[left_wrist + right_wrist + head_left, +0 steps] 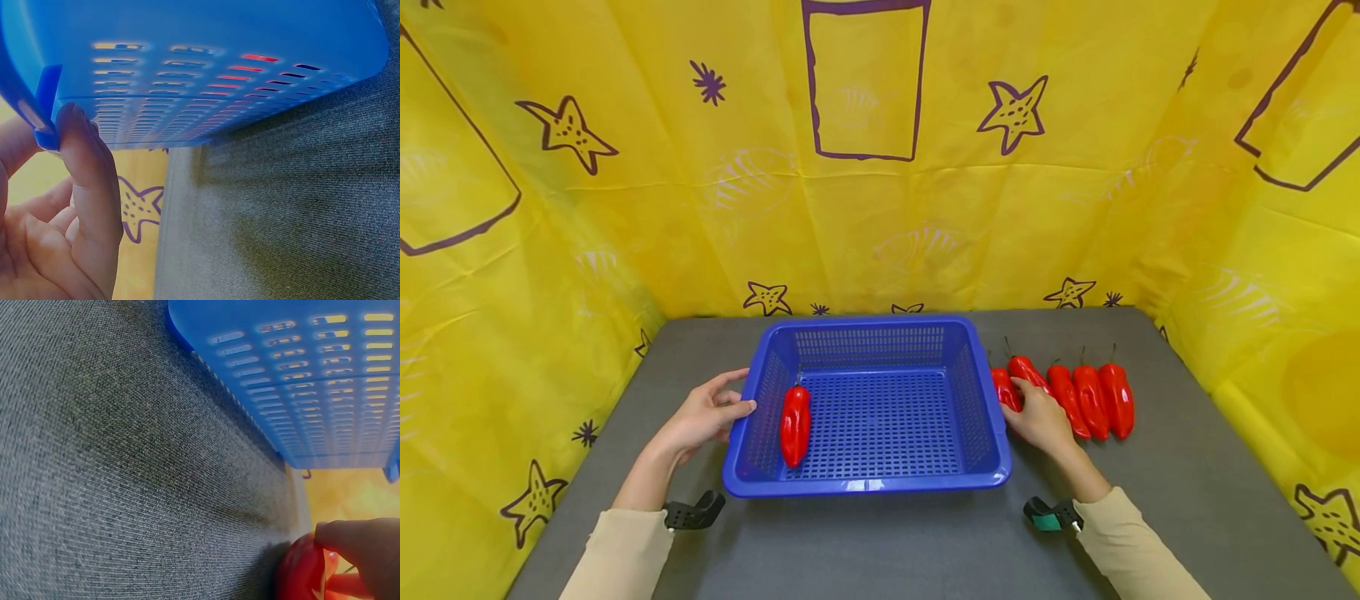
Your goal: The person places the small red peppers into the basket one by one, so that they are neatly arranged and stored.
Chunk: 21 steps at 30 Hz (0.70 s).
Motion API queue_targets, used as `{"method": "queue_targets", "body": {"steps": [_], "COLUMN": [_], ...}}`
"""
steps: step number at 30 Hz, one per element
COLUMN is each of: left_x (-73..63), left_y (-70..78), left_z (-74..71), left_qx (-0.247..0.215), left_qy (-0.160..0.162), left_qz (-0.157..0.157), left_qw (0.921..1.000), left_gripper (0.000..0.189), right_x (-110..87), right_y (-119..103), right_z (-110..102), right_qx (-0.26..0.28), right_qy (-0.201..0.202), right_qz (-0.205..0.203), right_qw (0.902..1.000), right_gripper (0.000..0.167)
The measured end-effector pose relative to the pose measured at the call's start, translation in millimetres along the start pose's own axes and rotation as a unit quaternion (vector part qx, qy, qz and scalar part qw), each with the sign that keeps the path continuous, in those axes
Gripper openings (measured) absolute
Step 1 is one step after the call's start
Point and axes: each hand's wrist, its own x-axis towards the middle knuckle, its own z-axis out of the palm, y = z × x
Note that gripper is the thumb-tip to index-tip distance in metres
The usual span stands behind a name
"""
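A blue plastic basket (868, 485) stands on the grey table with one red pepper (795, 427) lying at the left of its inside. My left hand (703, 417) pinches the basket's left rim, thumb on the near side of the lip in the left wrist view. Close by the basket's right wall, my right hand (1037, 417) grips another red pepper (301, 570). Its thumb lies on the pepper's top and its fingers reach behind; the palm hides part of the pepper in the head view.
To the right of my right hand, several more red peppers (1117, 402) lie side by side with stems pointing away. A yellow patterned cloth (865, 217) walls off the back and both sides of the grey table (880, 550).
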Motion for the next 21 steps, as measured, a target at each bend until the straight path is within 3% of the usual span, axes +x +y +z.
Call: {"method": "queue_targets", "body": {"steps": [21], "left_x": [0.5], "left_y": [-0.9], "left_z": [0.0], "left_qx": [0.004], "left_qy": [0.001], "left_qz": [-0.001], "left_qw": [1.0000], "left_gripper": [0.071], "right_x": [8.8], "right_y": [-2.7], "right_z": [-17.1], "right_qx": [0.013], "right_qy": [0.015], "right_qz": [-0.009], "right_qw": [0.9998], "right_gripper": [0.054]}}
